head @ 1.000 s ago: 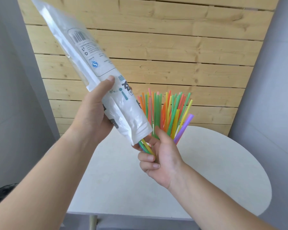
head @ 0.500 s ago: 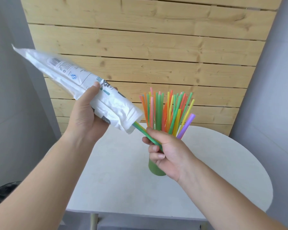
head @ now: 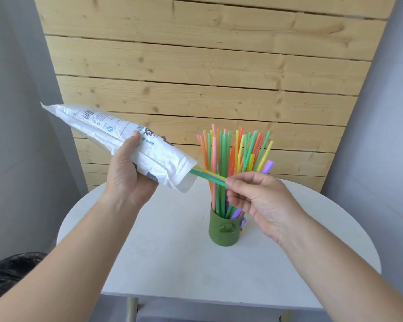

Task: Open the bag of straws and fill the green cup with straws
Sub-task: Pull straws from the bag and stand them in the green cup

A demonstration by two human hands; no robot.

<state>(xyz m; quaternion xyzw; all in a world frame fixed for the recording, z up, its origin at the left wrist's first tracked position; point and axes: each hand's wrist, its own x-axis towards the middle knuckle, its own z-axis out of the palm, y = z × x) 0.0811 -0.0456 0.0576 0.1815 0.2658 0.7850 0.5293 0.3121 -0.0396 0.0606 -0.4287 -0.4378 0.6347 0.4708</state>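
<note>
My left hand (head: 128,175) grips a white plastic straw bag (head: 116,140), held nearly level with its open mouth pointing right. A few straws (head: 207,175), green, yellow and blue, stick out of that mouth. My right hand (head: 261,201) pinches their free ends between thumb and fingers. Behind and below the right hand stands the green cup (head: 223,231) on the white table (head: 172,252). The cup holds several upright straws (head: 233,154) in green, orange, yellow, pink and purple.
The round white table has its front edge close to me and its wooden legs (head: 132,310) below. A wood-plank wall (head: 196,66) rises behind it. A black bag (head: 7,273) lies at the lower left, off the table.
The bag has tipped down from steeply upright to almost level. My right hand has moved right and drawn the straws further out of the bag's mouth, uncovering the cup.
</note>
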